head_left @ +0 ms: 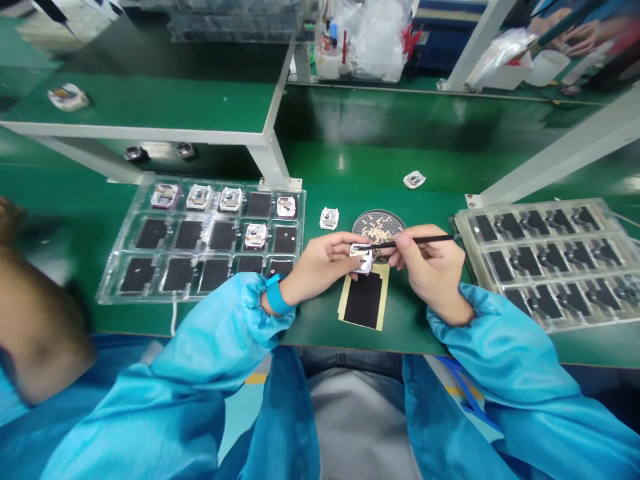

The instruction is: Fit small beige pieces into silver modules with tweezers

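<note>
My left hand (320, 267) holds a small square watch-like case (362, 260) between thumb and fingers. In my right hand (433, 267) are thin black tweezers (431, 239), their tip at the upper part of the case. Just behind my hands sits a round dark dish (358, 225) with many small beige pieces in it. Below the case, a yellow-edged sheet with a black rectangle (363, 301) lies on the green table (310, 327). A similar case (329, 218) rests left of the dish, and another (414, 179) lies farther back.
At the left, a clear tray (115, 277) holds several cases and black pads. A stack of trays (463, 230) stands at the right. White shelf posts (270, 160) rise behind. Another person's arm (40, 320) is at the far left.
</note>
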Motion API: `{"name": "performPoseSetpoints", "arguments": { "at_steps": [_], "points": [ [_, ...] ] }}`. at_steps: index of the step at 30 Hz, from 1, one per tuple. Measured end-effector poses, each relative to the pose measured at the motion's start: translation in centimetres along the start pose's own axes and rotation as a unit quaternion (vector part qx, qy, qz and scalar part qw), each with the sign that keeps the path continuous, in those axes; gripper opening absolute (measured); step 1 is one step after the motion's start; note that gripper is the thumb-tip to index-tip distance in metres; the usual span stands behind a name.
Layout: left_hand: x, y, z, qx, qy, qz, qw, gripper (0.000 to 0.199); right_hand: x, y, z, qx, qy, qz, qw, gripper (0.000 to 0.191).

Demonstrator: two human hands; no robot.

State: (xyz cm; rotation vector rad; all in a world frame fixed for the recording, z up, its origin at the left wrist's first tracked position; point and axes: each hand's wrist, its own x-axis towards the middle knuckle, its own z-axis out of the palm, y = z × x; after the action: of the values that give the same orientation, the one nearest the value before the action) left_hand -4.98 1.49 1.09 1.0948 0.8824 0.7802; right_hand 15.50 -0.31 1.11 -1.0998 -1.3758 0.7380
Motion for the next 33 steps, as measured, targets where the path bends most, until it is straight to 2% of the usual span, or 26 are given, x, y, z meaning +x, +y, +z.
{"name": "performPoseSetpoints", "arguments": {
  "at_steps": [3, 7, 13, 15, 17, 20, 22, 24, 26, 28, 29, 31, 33],
  "points": [
    [0.0, -0.3, 0.0, 0.034, 0.01, 0.024, 0.999, 0.04, 0.5, -0.1, 0.4, 0.068, 0.007, 0.073, 0.995, 0.025],
    [-0.1, -0.7, 0.1, 0.094, 0.027, 0.06, 0.993, 0.036, 0.9, 0.3, 0.8, 0.12, 0.01, 0.125, 0.985, 0.032],
    [-0.4, -1.2, 0.2, 0.292, 0.071, 0.167, 0.939, 0.031, 0.9, 1.0, 1.0, 0.135, 0.004, 0.162, 0.977, 0.033],
    [-0.3, -1.3, 0.2, 0.294, 0.069, 0.16, 0.94, 0.03, 1.3, 0.7, 0.4, 0.122, 0.013, 0.142, 0.982, 0.031],
    [-0.2, -1.3, 0.0, 0.262, 0.063, 0.143, 0.953, 0.029, 2.0, 0.0, -0.9, 0.108, 0.055, 0.078, 0.99, 0.033],
    [0.0, -1.1, -0.2, 0.204, 0.056, 0.126, 0.969, 0.028, 3.1, -1.4, -3.8, 0.088, 0.15, -0.05, 0.984, 0.045],
    [0.2, -0.9, -0.3, 0.189, 0.054, 0.121, 0.973, 0.029, 3.2, -2.2, -6.1, 0.027, 0.18, -0.07, 0.981, 0.046],
    [0.3, -0.7, -0.4, 0.184, 0.047, 0.114, 0.975, 0.031, 2.6, -2.3, -8.3, -0.121, 0.139, -0.023, 0.983, 0.042],
    [0.3, -0.5, -0.5, 0.168, 0.038, 0.107, 0.979, 0.032, 1.4, -1.7, -10.2, -0.291, -0.002, 0.035, 0.956, 0.031],
    [0.3, -0.4, -0.5, 0.137, 0.028, 0.091, 0.986, 0.032, 0.2, -0.6, -11.3, -0.373, -0.144, 0.051, 0.915, 0.022],
    [0.2, -0.3, -0.4, 0.115, 0.02, 0.082, 0.99, 0.032, -0.3, 0.0, -11.7, -0.4, -0.185, 0.051, 0.896, 0.023],
    [0.1, -0.2, -0.4, 0.069, -0.001, 0.063, 0.996, 0.031, -0.9, 0.8, -11.9, -0.449, -0.225, 0.053, 0.863, 0.021],
    [0.1, -0.3, -0.3, 0.027, -0.017, 0.049, 0.998, 0.031, -0.9, 1.0, -11.6, -0.492, -0.236, 0.068, 0.836, 0.015]
  ]
}}
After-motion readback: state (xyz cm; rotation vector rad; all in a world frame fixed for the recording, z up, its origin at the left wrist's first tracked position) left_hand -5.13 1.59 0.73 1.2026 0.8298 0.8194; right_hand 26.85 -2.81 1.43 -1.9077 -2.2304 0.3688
